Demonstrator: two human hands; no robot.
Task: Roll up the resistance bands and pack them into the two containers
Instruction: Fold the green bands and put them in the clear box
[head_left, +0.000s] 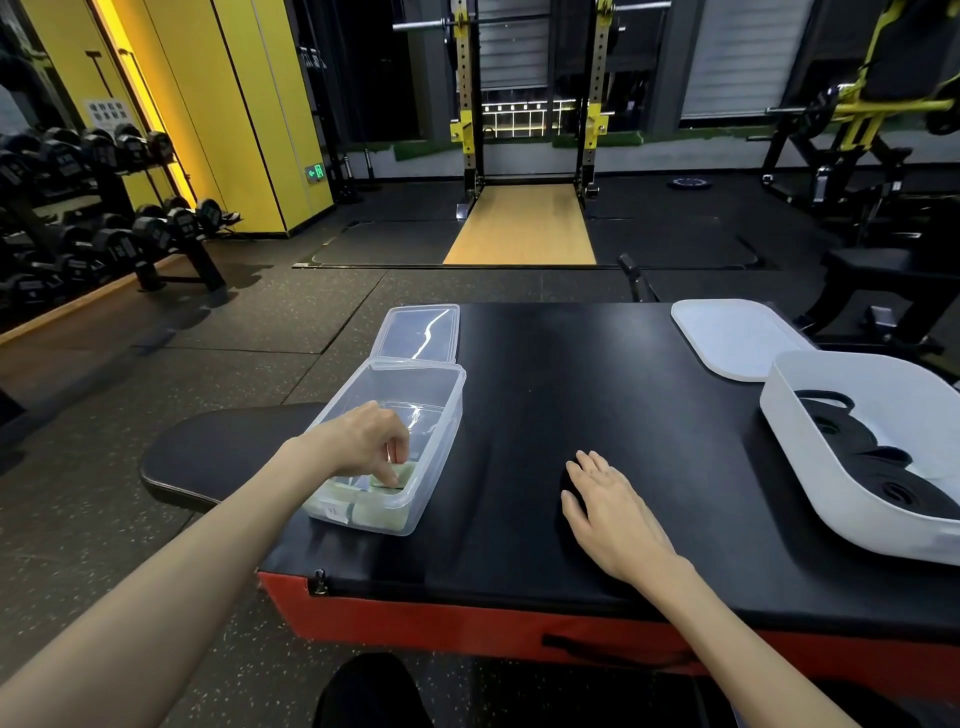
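A clear plastic container (441, 415) stands at the left of the black padded box top (597, 389). Pale green rolled bands (382, 512) lie in its near end. My left hand (363, 441) reaches into it, fingertips pointing down onto a green roll (402, 473). My right hand (613, 509) lies flat and open on the black top, over a dark shape at its fingers that I cannot make out. A white tub (789, 410) at the right holds several black rolled bands (872, 467).
A clear lid (421, 332) lies behind the clear container, and a white lid (737, 335) behind the white tub. The box has red sides (467, 618). A black bench pad (218, 457) sits to the left. Dumbbell racks, a squat rack and machines stand farther off.
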